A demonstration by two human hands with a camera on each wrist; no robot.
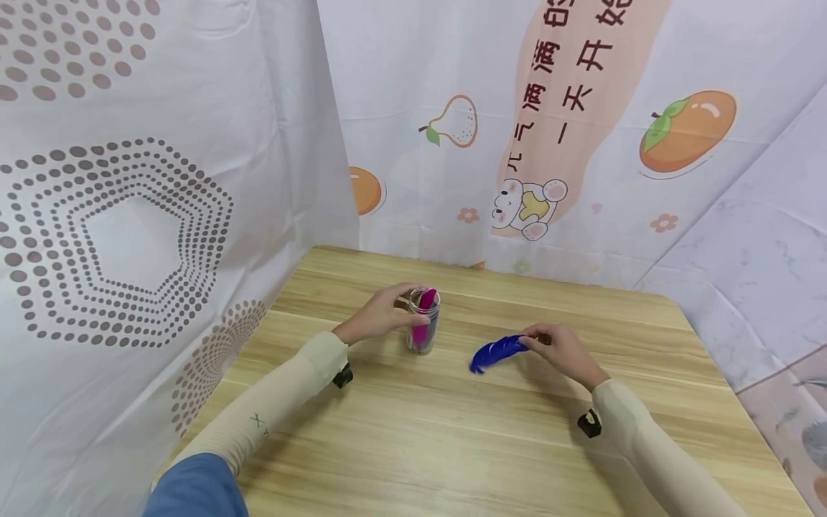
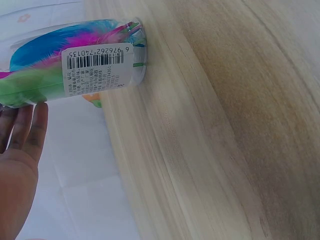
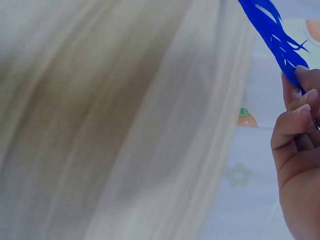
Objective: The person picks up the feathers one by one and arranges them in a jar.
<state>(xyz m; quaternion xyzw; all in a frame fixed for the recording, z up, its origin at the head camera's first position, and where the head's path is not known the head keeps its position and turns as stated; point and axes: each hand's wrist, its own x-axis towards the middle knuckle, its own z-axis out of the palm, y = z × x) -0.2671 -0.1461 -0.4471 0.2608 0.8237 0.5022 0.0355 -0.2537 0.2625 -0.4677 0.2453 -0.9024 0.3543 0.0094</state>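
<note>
A clear jar (image 1: 434, 334) with no lid on it stands upright on the wooden table, held near its rim by my left hand (image 1: 382, 314), fingers on the far side and thumb in front. Inside it are colourful feathers: a magenta one (image 1: 420, 334), plus blue and green ones (image 2: 35, 85) pressed against the wall. A white barcode label (image 2: 96, 69) covers part of the jar in the left wrist view. My right hand (image 1: 563, 352) pinches a dark blue feather (image 1: 496, 353) by its quill end, between thumb and fingertips. The feather's tip points left, toward the jar, apart from it.
The wooden table (image 1: 413, 445) spreads beneath both hands. A white fruit-printed curtain (image 1: 400, 208) hangs behind its back edge, and a dotted curtain (image 1: 258, 179) stands along the left side. On the right is a marble-patterned sheet (image 1: 743, 273).
</note>
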